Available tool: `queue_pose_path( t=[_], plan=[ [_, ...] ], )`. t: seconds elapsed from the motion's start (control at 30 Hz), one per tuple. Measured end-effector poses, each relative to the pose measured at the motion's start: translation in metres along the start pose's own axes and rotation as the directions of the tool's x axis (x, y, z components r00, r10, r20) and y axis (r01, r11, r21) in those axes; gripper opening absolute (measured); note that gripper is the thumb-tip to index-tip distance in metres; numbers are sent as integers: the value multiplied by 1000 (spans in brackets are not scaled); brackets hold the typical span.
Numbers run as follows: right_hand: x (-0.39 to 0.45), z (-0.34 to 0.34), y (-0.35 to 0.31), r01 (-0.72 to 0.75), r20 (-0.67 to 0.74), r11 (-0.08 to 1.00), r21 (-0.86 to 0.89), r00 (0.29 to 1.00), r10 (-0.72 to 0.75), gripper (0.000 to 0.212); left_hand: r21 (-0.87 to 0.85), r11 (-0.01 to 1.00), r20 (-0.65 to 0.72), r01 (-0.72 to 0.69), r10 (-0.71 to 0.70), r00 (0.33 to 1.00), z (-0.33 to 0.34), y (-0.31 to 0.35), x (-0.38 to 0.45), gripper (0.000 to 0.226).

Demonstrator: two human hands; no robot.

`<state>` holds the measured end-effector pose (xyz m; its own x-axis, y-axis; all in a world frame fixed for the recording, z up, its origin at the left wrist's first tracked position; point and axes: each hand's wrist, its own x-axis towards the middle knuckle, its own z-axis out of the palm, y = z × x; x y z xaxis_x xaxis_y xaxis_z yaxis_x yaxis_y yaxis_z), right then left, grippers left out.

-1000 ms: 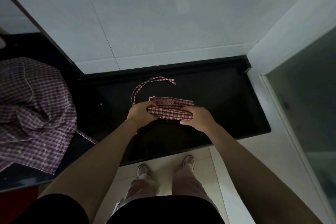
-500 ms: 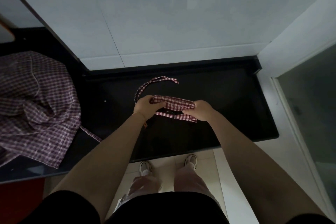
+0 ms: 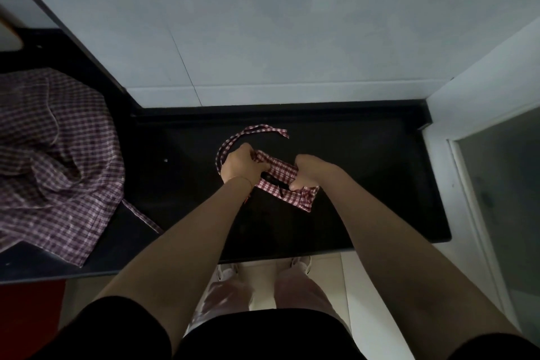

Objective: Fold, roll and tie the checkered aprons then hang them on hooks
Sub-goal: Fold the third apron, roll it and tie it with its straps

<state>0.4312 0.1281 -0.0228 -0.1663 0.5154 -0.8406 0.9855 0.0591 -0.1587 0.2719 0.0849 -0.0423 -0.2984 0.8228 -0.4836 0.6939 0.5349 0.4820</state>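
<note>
A small red-and-white checkered apron, folded into a narrow bundle, is held just above the black counter. My left hand grips its left end and my right hand grips the right part; a loose end hangs below the right hand. One apron strap curves away behind the left hand and lies on the counter.
A heap of purple checkered aprons lies on the counter's left part, one strap trailing toward the front edge. White tiled wall stands behind, a white wall and a glass panel to the right. My feet show below the counter edge.
The bundle has lifted off the counter and partly unrolled; its right end now hangs below my right hand. Both hands shifted slightly away from me.
</note>
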Motion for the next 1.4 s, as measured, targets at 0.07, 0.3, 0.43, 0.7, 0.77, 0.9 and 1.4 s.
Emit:
queue_pose_path(
  t=[0.07,0.3,0.43,0.7,0.77,0.9,1.4],
  plan=[
    [-1,1,-1,1,51,999,44,999,-3,56,64,997,-32,-36,38,999,0,0,4,55],
    [-10,12,-2,-30,82,982,185,997,15,63,339,938,-131,-72,123,984,3,-3,1,62],
    [-15,21,-2,-16,16,950,310,1000,11,49,171,983,-296,-60,109,949,0,-14,-16,62],
    [-60,2,-13,137,-226,822,552,974,-10,60,-504,861,-171,67,-175,969,-44,-27,-38,71],
    [-78,-9,-23,177,-390,929,326,920,-38,40,-162,931,-499,-327,209,841,-61,-25,-46,70],
    [-107,-31,-52,129,-604,972,-197,765,-224,20,488,590,-56,-643,757,651,-108,11,-55,90],
    [-177,-78,-85,-93,-734,841,-533,545,-405,35,443,629,92,-639,677,730,-166,68,-89,38]
  ],
)
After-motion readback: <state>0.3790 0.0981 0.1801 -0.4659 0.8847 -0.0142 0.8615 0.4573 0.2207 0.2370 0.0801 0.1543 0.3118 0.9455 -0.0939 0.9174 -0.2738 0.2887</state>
